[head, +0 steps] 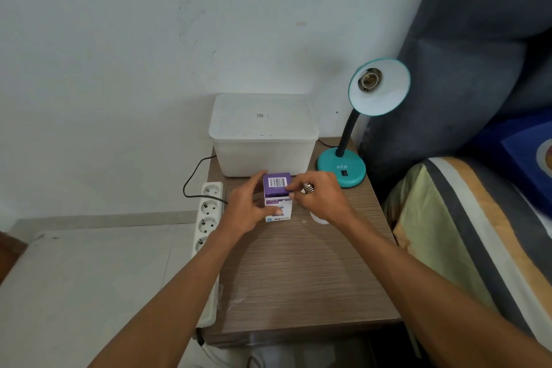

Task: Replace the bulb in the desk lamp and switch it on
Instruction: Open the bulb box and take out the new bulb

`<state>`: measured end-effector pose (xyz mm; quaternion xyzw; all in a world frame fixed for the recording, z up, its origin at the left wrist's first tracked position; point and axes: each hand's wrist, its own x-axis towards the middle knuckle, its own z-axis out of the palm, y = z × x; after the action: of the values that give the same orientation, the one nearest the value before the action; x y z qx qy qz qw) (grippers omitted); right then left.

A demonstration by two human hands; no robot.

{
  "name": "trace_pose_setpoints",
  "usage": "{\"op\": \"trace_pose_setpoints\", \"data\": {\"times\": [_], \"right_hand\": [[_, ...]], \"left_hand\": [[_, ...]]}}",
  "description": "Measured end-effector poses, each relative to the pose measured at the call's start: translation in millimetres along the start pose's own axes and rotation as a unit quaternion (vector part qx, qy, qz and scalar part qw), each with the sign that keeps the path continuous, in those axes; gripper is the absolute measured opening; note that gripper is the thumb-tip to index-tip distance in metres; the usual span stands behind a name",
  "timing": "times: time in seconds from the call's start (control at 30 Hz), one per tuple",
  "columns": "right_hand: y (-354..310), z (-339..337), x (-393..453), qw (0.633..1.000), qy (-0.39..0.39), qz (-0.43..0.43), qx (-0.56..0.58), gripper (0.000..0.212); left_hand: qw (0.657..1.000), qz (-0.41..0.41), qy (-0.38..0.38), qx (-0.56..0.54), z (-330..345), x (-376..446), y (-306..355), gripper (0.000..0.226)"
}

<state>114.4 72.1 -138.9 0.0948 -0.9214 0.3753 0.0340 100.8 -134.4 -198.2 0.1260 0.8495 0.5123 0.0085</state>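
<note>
The left hand point(249, 207) grips the purple-and-white bulb box point(277, 199) upright on the table point(298, 272), steadying it. The right hand point(321, 197), palming a bulb point(308, 188), pinches the box's top flap, probably to open it. The teal desk lamp point(358, 128) stands just beyond, socket point(369, 78) empty.

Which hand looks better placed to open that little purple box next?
The right hand, probably. Its fingertips already pinch at the top edge of the bulb box, though it also seems to hold a bulb's screw base. The left hand wraps the box's side, steadying it on the table.
</note>
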Motion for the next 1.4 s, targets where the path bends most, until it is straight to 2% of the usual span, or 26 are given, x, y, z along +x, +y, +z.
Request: {"op": "trace_pose_setpoints", "data": {"times": [0.27,0.4,0.53,0.87,1.17,1.4], "right_hand": [[-2,-6,-1,0.981,-0.009,-0.115,-0.156,0.024],[-9,-8,1,0.968,-0.015,-0.146,-0.205,0.023],[-14,-8,1,0.966,-0.038,-0.152,-0.204,0.028],[-20,-11,-3,0.958,-0.071,-0.161,-0.226,0.036],[-20,-10,-6,0.936,-0.065,-0.224,-0.263,0.04],[-10,-6,-9,0.951,-0.074,-0.201,-0.221,0.039]], "left_hand": [[0.999,-0.009,-0.004,-0.033,3,-2,0,0.108],[0.999,0.037,-0.006,-0.013,6,-6,0,0.096],[0.998,0.055,0.004,0.005,8,-7,-3,0.087],[0.999,0.054,-0.004,0.003,9,-6,-4,0.087],[0.999,0.039,-0.015,0.011,9,-5,-4,0.088],[1.0,0.019,0.006,-0.018,12,-7,-9,0.09]]}}
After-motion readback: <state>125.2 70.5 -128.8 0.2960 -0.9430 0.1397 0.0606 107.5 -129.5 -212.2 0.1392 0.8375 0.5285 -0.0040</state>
